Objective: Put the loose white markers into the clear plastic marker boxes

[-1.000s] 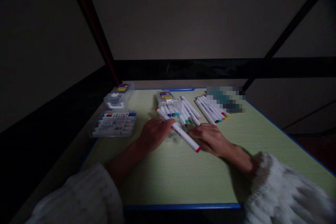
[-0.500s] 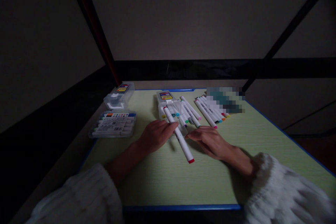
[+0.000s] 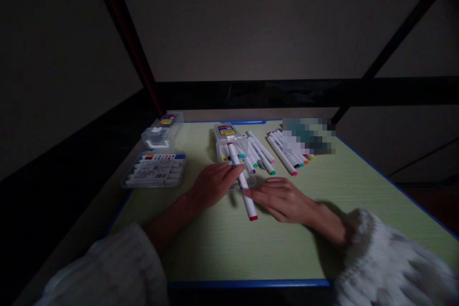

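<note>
A white marker point(image 3: 247, 203) with red ends slants over the table, its lower end toward me. My left hand point(image 3: 211, 182) is closed on its upper half, thumb lying across the barrel. The fingertips of my right hand point(image 3: 285, 201) are closed at its lower half; its thumb is hard to see. Just behind the marker stands a clear plastic case point(image 3: 218, 146) with a coloured label and several markers inside. Several white markers with coloured ends, one of them green-tipped point(image 3: 263, 158), lie to the right of the case.
At the left lies a clear case packed with markers point(image 3: 156, 169), and another clear case point(image 3: 163, 133) with a handle stands behind it. Another group of markers point(image 3: 283, 153) lies at the right beside a pixelated patch. The pale green table point(image 3: 229, 258) has a blue edge.
My right hand has moved left, and its fingertips now meet the marker. The marker has turned more upright in view, its lower end shifting left. My left hand stays in place.
</note>
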### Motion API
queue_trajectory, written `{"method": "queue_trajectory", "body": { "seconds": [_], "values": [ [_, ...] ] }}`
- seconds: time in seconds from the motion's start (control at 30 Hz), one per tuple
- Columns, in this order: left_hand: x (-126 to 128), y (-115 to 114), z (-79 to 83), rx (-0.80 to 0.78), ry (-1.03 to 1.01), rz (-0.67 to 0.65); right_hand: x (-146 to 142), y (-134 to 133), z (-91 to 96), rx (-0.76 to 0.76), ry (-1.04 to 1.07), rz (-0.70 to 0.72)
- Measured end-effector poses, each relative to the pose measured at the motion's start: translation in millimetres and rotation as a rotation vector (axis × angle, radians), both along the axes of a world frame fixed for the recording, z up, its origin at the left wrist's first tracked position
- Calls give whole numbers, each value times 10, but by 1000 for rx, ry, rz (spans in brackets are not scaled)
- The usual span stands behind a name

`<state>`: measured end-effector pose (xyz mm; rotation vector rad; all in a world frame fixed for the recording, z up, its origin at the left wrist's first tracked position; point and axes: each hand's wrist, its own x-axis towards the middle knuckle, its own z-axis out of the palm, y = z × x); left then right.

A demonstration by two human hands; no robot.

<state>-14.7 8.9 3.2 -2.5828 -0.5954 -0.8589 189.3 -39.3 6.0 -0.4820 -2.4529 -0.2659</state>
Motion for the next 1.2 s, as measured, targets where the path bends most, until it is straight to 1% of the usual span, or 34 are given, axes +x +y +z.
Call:
{"method": "queue_trajectory", "body": {
  "seconds": [0.33, 0.5, 0.7, 0.97, 1.2],
  "values": [
    [17, 21, -22, -17, 7, 2, -21, -12, -17, 17, -16, 7],
    [26, 8, -8, -50, 7, 5, -48, -12, 4, 27, -24, 8],
    [31, 1, -1, -48, 21, 2, -42, -9, -5, 59, -8, 9],
    [36, 12, -39, -83, 30, -7, -13, -1, -59, 65, 6, -20],
    [47, -17, 2, -141, 57, 7, -16, 1, -50, 76, 12, -49]
  ]
}}
